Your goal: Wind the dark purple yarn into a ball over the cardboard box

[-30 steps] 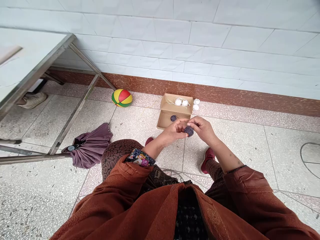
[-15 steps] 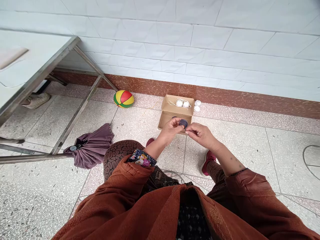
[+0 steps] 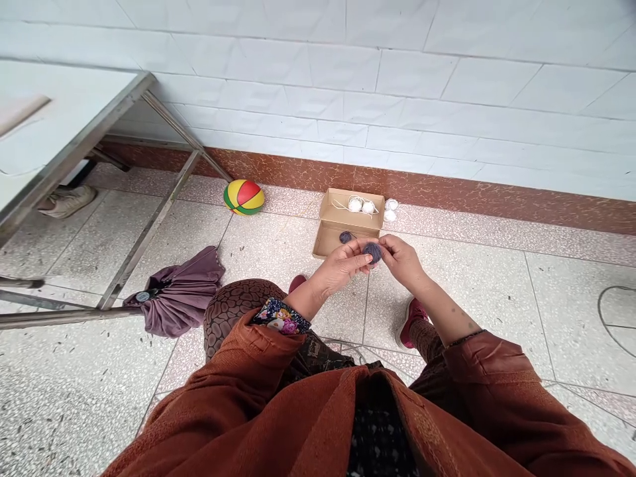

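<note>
A small ball of dark grey-purple yarn [image 3: 372,252] is gripped between the thumb and fingers of my left hand [image 3: 340,270]. My right hand [image 3: 403,264] is closed in a pinch at the ball's far right side, on the yarn; the strand itself is mostly hidden by the fingers. Just beyond my hands an open brown cardboard box [image 3: 324,248] stands on the floor. Inside it lies another dark grey yarn ball [image 3: 345,236]. Two white yarn balls [image 3: 354,204] with loose strands rest in its raised lid. Right beside the lid sit more white balls [image 3: 390,216].
A striped colourful ball [image 3: 244,197] lies near the wall. To the left stands a metal-framed table [image 3: 106,112], with a folded purple umbrella [image 3: 183,291] by its lower bar. Another person's shoe [image 3: 69,201] shows under the table. A wire loop [image 3: 601,311] is at far right.
My right hand has moved from the near right of the yarn ball to its far side. The held ball has shifted slightly right and nearer, uncovering the dark ball in the box.
</note>
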Action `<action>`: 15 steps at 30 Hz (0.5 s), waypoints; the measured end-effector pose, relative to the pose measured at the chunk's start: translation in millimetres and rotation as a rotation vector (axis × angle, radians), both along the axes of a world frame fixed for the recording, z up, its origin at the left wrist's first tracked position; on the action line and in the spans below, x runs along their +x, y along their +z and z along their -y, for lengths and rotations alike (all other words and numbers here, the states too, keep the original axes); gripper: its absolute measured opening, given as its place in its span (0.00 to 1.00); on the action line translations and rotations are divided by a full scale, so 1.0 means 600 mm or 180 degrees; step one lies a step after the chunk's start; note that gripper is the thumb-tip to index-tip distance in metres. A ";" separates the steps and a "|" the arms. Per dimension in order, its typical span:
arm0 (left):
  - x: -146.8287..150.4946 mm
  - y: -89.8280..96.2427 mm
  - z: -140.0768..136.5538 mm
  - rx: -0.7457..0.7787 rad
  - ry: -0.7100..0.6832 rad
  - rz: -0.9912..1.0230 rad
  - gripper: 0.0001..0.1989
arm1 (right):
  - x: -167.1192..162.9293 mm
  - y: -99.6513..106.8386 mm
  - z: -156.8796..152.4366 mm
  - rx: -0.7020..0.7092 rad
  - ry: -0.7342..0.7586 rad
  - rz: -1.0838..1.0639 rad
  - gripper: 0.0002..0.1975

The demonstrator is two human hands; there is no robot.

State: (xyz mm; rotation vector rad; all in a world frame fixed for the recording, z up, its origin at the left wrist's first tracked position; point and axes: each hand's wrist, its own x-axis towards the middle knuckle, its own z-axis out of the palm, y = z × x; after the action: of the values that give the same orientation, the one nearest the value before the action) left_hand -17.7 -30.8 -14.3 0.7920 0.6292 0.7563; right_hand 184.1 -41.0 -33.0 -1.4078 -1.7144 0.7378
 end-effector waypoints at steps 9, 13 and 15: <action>0.002 -0.032 -0.019 -0.0064 0.0877 -0.0352 0.27 | -0.010 -0.001 0.017 0.0129 0.0700 0.0263 0.09; 0.002 -0.032 -0.014 0.0035 0.0655 -0.0729 0.29 | -0.008 0.024 0.018 0.0215 0.0801 0.0050 0.11; 0.003 -0.027 -0.008 0.0064 0.0319 -0.0654 0.29 | -0.004 0.034 0.015 0.0273 0.0532 -0.0079 0.12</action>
State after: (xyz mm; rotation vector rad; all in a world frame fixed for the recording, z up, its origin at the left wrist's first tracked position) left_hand -16.1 -26.1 -30.5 0.8684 0.8519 0.7790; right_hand 181.6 -49.7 -12.9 -1.2031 -1.8383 0.7592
